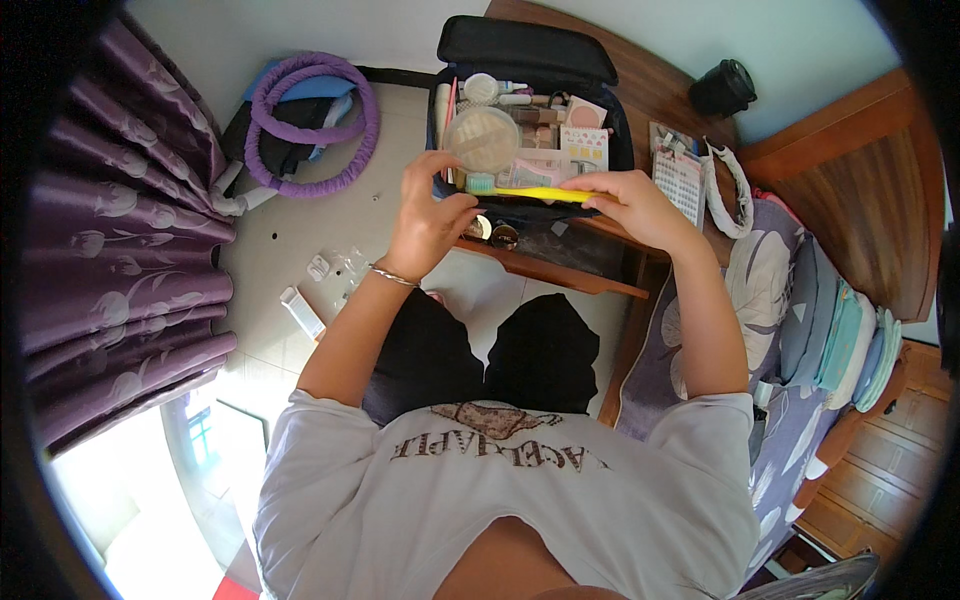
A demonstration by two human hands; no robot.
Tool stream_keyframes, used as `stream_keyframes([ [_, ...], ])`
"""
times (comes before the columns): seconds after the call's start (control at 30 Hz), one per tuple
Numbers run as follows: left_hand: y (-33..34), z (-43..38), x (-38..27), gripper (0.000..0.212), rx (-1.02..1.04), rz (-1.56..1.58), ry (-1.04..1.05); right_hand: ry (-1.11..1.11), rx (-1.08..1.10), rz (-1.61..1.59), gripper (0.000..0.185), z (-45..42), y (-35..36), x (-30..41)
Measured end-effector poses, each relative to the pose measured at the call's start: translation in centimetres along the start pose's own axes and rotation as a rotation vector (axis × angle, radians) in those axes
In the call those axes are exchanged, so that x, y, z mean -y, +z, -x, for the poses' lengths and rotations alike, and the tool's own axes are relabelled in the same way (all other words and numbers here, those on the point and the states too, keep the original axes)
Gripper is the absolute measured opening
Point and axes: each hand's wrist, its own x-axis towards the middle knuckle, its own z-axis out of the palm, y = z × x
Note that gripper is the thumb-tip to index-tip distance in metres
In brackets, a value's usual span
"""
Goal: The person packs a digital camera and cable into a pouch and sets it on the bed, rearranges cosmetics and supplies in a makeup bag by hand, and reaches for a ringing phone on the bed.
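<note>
My right hand (pixel 645 206) grips the yellow handle of a toothbrush (pixel 536 193), its pale green bristles pointing left. The brush is held level over the front edge of an open black cosmetics case (pixel 621 124). Beside the bristles, my left hand (pixel 431 206) has thumb and forefinger apart, with nothing seen between them. Its forefinger is close to a round clear-lidded container (pixel 482 140) in the case; whether they touch I cannot tell. A blush compact (pixel 585 114), a white patterned box (pixel 585 146) and several tubes and palettes fill the case.
The case stands on a wooden desk (pixel 645 67) above a pulled-out drawer (pixel 555 276). A black lidded cup (pixel 722 88) and false-lash packs (pixel 677 176) are to its right. Purple padded hoops (pixel 259 139) stand at left; a bed (pixel 645 397) is at right.
</note>
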Motion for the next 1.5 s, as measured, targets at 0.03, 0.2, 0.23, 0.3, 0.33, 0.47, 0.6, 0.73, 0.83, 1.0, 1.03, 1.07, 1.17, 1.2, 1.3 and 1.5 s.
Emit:
stream_keyframes([
  [0.03, 0.0, 0.0, 0.0, 0.022, -0.010, 0.006, 0.001, 0.070, 0.058, 0.003, 0.029, 0.0, -0.2, -0.2],
  [0.2, -0.1, -0.3, -0.5, 0.020, 0.010, 0.046, 0.014, -0.146, 0.088, 0.188, 0.034, -1.1, 1.2, -0.6],
  [0.23, -0.2, -0.4, -0.6, 0.019, 0.013, 0.067, 0.004, -0.196, 0.088, 0.205, 0.035, -1.4, 1.8, -0.6],
  [0.3, -0.3, -0.7, -0.8, 0.017, 0.057, 0.029, 0.013, -0.144, 0.090, 0.323, 0.029, -1.7, 2.4, -0.5],
  [0.33, -0.5, -0.8, -0.9, 0.017, 0.095, -0.029, 0.031, -0.118, 0.080, 0.392, 0.028, -1.9, 2.7, -0.3],
  [0.47, -0.5, -1.2, -1.2, 0.017, 0.162, -0.244, 0.087, -0.121, 0.094, 0.450, 0.026, -1.3, 2.4, -0.1],
  [0.6, -0.4, -1.4, -1.4, 0.012, 0.187, -0.349, 0.180, -0.297, -0.025, 0.416, 0.025, 0.1, 2.9, -0.4],
  [0.73, -0.4, -1.6, -1.2, 0.010, 0.295, -0.410, 0.236, -0.259, -0.005, 0.658, 0.020, 0.2, 4.2, -0.5],
  [0.83, -0.6, -1.7, -1.0, 0.011, 0.301, -0.417, 0.184, -0.158, -0.020, 0.676, 0.018, 0.0, 3.7, -0.1],
  [1.0, -0.8, -1.9, -1.3, 0.013, 0.279, -0.344, 0.120, -0.164, -0.216, 0.429, 0.023, -1.7, 1.7, 0.6],
  [1.03, -0.9, -2.0, -1.6, 0.014, 0.261, -0.336, 0.105, -0.306, -0.334, 0.464, 0.025, -2.2, 1.7, 0.6],
  [1.07, -1.0, -2.1, -1.8, 0.014, 0.246, -0.329, 0.092, -0.284, -0.282, 0.485, 0.027, -2.8, 2.0, 0.6],
  [1.17, -1.2, -3.0, -2.0, 0.012, 0.198, -0.313, 0.129, -0.141, -0.175, 0.447, 0.029, -3.2, 2.5, 0.3],
  [1.2, -1.3, -3.4, -1.8, 0.012, 0.245, -0.299, 0.122, -0.136, -0.193, 0.441, 0.030, -3.2, 2.5, 0.1],
  [1.3, -1.6, -4.5, -0.9, 0.011, 0.407, -0.287, 0.107, -0.080, -0.213, 0.458, 0.035, -3.0, 2.2, -0.4],
  [1.5, -1.0, -3.9, -0.6, 0.013, 0.506, -0.420, 0.080, -0.095, -0.381, 0.529, 0.035, -2.7, 1.0, -1.9],
])
